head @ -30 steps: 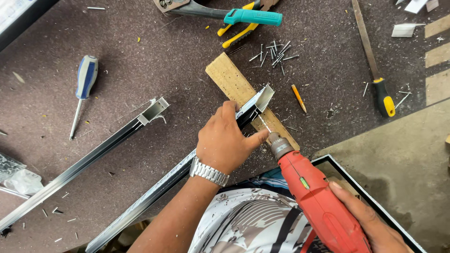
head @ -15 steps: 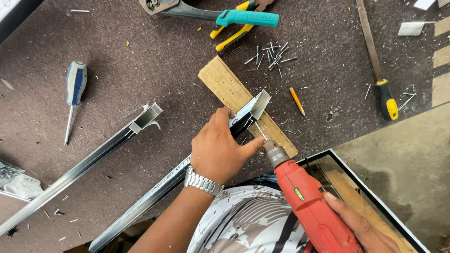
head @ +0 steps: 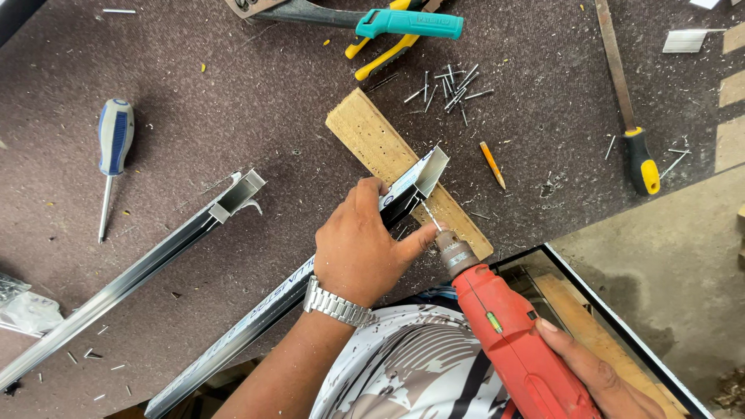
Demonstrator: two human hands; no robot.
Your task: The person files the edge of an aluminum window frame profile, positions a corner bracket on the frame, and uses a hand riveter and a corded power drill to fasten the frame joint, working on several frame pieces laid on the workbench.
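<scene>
The worktop [head: 194, 101] ends in a diagonal edge at lower right, with open carpeted room at upper left. The left hand [head: 365, 244] presses its closed fingers on an aluminium rail [head: 264, 310] lying across a wooden block [head: 372, 140], its long axis running lower left to upper right. The right hand [head: 597, 376] grips a red drill [head: 512, 341], its bit pointing up-left at the rail's end.

Screwdriver [head: 115, 147] lies far left of loose nails [head: 450, 87]; teal-handled pliers [head: 372, 19] above them; pencil [head: 492, 164] lower right; yellow-handled file [head: 627, 101] farther right.
</scene>
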